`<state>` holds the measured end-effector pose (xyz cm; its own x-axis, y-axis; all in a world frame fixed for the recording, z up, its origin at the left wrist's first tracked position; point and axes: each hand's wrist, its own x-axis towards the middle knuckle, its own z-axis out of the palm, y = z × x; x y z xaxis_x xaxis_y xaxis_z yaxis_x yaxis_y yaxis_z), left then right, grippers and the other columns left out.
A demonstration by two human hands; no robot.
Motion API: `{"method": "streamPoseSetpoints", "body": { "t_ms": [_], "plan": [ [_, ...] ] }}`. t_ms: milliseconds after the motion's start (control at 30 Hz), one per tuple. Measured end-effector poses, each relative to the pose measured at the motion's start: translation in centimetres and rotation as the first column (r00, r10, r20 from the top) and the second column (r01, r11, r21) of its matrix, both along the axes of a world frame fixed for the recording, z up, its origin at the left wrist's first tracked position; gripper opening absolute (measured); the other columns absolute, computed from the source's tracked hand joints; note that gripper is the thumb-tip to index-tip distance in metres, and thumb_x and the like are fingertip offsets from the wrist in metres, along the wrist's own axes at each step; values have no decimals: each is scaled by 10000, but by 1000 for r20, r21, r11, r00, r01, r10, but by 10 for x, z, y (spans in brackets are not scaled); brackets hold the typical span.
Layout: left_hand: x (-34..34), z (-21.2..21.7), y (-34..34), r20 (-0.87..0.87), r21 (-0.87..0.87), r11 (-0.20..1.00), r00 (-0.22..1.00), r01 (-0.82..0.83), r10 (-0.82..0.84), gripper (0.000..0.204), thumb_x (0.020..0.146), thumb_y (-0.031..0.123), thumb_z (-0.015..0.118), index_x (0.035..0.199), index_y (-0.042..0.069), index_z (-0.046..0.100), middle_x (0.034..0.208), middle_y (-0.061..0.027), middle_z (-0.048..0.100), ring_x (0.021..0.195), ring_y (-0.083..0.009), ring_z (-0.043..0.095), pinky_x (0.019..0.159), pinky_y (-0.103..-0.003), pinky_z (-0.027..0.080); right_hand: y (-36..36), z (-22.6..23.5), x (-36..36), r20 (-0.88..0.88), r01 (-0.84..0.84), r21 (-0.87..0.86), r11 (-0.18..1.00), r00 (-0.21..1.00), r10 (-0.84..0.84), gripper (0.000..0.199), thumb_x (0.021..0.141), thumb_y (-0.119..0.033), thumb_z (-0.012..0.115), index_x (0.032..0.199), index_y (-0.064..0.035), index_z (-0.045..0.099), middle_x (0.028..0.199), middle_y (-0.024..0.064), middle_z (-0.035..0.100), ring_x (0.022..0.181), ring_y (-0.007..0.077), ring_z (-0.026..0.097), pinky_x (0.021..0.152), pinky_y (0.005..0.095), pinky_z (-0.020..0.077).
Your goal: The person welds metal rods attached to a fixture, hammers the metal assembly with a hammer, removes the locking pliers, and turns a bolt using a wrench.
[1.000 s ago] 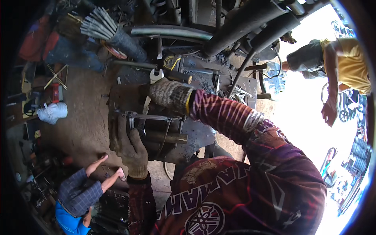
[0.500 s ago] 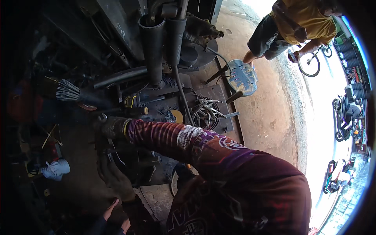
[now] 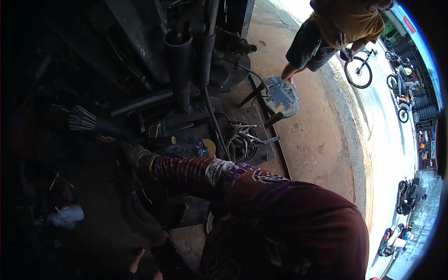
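My right arm, in a patterned purple and maroon sleeve, reaches across to the left. On it my right hand (image 3: 138, 158) wears a dark work glove with a yellow cuff. Its fingers sink into shadow beside the dark metalwork, so what they hold does not show. Below it, my gloved left hand (image 3: 140, 218) is stretched out with long, straight fingers, dim against the floor. Close to the right hand lies a rod with a pale round end (image 3: 172, 140). A bundle of thin metal rods (image 3: 83, 119) fans out at the left.
Upright dark pipes (image 3: 178, 65) stand at the back. Scrap metal strips (image 3: 245, 137) lie on a plate near a worn blue stool (image 3: 280, 97). A person in a yellow shirt (image 3: 357, 23) stands behind it. A white container (image 3: 67, 215) sits lower left; bare feet (image 3: 135, 261) show at the bottom.
The view has shifted and the shadows look darker. A silver spanner end seen at my right hand before no longer shows. The person in yellow appears farther left in the picture.
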<state>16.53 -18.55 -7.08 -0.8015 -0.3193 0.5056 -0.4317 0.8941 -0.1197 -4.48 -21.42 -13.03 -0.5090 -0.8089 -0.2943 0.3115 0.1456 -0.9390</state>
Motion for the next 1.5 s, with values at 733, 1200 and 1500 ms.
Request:
{"method": "streamPoseSetpoints", "body": {
  "t_ms": [733, 1200, 1500],
  "plan": [
    [-14, 3, -1, -330, 521, 853, 929, 30, 169, 223, 958, 175, 664, 1151, 66, 685, 1198, -124, 675, 1133, -347, 624, 976, -471, 481, 27, 12, -48, -422, 48, -7, 999, 905, -47, 454, 1022, -535, 553, 1122, -114, 692, 872, 14, 620, 720, 156, 591, 609, 320, 477],
    [-8, -25, 1, -189, 327, 942, 972, -71, 139, 216, 968, 261, 655, 1109, 104, 704, 1150, -133, 683, 1067, -357, 628, 969, -498, 461, 160, 212, -81, 508, 530, -706, 470, 841, -185, 394, 961, -526, 679, 1028, -139, 651, 667, -72, 468, 543, 97, 436, 513, 274, 399],
    [-7, 0, 26, -379, 548, 836, 896, 18, 230, 209, 969, 227, 640, 1039, 57, 738, 1059, -171, 725, 978, -371, 677, 894, -462, 522, 172, 141, -73, 612, 636, -561, 530, 749, -251, 427, 919, -536, 691, 1041, -127, 691, 766, -52, 604, 628, 140, 494, 596, 342, 456]
  ]
}}
